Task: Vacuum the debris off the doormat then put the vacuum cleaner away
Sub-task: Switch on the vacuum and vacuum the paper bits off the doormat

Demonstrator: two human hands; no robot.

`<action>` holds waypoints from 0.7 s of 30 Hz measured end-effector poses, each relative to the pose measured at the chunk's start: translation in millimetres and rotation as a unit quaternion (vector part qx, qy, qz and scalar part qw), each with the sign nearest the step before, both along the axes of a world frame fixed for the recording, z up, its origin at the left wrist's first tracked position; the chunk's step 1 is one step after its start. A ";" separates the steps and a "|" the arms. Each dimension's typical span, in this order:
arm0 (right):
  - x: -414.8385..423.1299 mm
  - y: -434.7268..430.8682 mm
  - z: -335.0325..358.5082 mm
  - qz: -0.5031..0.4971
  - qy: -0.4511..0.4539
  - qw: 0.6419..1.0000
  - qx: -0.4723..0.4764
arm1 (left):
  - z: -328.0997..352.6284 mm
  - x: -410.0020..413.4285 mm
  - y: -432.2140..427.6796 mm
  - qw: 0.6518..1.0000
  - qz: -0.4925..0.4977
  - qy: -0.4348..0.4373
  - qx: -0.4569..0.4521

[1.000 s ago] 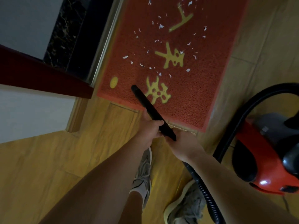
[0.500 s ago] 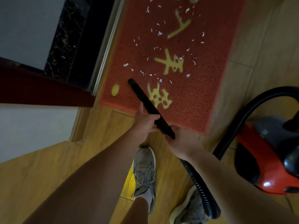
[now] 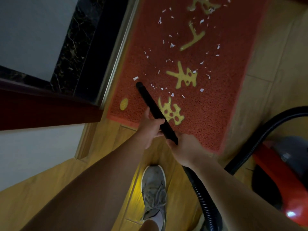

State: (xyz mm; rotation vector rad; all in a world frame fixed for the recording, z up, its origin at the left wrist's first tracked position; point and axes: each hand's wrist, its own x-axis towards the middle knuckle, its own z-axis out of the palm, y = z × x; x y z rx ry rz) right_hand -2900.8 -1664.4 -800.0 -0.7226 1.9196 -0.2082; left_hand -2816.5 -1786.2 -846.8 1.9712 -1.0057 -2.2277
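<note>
A red doormat (image 3: 208, 114) with yellow characters lies on the wood floor, strewn with several white paper scraps (image 3: 171, 45). A black vacuum nozzle (image 3: 153, 109) slants over the mat's near left part, its tip close to a scrap (image 3: 135, 78). My left hand (image 3: 150, 129) grips the nozzle's middle. My right hand (image 3: 185, 145) holds its rear end where the ribbed black hose (image 3: 205, 202) joins. The red and grey vacuum cleaner (image 3: 283, 177) sits on the floor at the right.
A dark door threshold with a metal strip (image 3: 115, 60) runs along the mat's left side. A dark red door edge (image 3: 41, 107) juts in from the left. My grey sneaker (image 3: 154, 189) stands on the wood floor (image 3: 50, 189) just behind the mat.
The nozzle tip has slid forward and left across the mat toward the scraps. Both hands moved forward with it, and my foot stepped closer to the mat.
</note>
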 end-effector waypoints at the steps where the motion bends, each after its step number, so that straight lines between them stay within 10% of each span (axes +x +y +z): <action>1: -0.8 -4.6 -1.5 -0.001 -0.003 1.000 0.000 | -0.9 -0.3 -3.5 1.000 0.003 -0.001 0.002; 21: -7.2 17.8 0.9 0.002 0.041 0.999 0.009 | 8.0 -15.6 24.8 0.998 -0.020 0.026 0.051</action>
